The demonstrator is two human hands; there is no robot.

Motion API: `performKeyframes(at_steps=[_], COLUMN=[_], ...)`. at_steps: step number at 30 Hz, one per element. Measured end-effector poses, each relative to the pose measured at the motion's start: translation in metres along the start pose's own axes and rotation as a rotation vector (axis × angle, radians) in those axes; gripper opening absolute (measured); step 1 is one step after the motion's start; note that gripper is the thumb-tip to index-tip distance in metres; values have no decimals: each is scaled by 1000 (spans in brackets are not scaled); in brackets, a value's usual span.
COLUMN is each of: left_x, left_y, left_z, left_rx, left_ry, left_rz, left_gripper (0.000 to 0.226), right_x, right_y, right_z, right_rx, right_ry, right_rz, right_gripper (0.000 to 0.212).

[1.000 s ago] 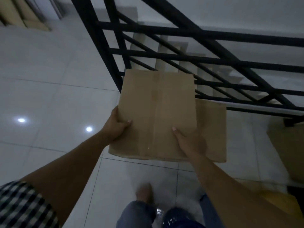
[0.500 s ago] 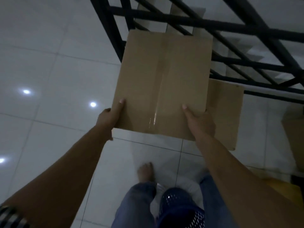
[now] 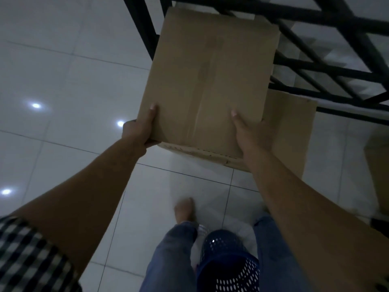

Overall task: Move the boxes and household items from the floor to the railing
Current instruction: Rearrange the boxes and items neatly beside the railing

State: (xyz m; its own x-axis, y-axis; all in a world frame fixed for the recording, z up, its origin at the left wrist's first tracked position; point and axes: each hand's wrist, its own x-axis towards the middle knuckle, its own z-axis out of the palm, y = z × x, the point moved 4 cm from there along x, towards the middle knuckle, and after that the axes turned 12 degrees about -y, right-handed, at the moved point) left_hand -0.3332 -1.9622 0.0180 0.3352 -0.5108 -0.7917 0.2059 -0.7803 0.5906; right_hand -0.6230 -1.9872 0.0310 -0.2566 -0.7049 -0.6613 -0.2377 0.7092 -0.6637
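I hold a brown cardboard box (image 3: 210, 76) in the air with both hands, its taped top facing me. My left hand (image 3: 140, 127) grips its near left corner, thumb on top. My right hand (image 3: 252, 133) grips the near right edge, thumb on top. The box's far edge is right at the black metal railing (image 3: 328, 20) at the top of the view. Below it a second cardboard box (image 3: 290, 131) stands on the floor beside the railing.
White glossy floor tiles (image 3: 63, 91) spread to the left. A blue perforated plastic basket (image 3: 229, 262) stands between my legs. Another brown box (image 3: 379, 169) sits at the right edge. Stairs show behind the railing.
The held box has risen and moved forward toward the railing. My view has tilted further down, and both hands keep their grip.
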Motion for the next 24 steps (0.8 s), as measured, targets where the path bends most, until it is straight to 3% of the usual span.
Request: performKeyframes(at_steps=[16, 21, 24], left_x=[5, 5, -3], left_y=[-10, 0, 5], left_z=[-10, -8, -8], left_rx=[101, 161, 271], left_ry=[35, 35, 68], left_rz=[22, -21, -56], left_gripper=[65, 75, 80], right_x=[-9, -2, 2], right_y=[20, 15, 17], right_z=[3, 5, 7], right_rx=[7, 22, 25], right_ry=[35, 15, -91], right_rz=[5, -8, 47], right_gripper=[78, 84, 101])
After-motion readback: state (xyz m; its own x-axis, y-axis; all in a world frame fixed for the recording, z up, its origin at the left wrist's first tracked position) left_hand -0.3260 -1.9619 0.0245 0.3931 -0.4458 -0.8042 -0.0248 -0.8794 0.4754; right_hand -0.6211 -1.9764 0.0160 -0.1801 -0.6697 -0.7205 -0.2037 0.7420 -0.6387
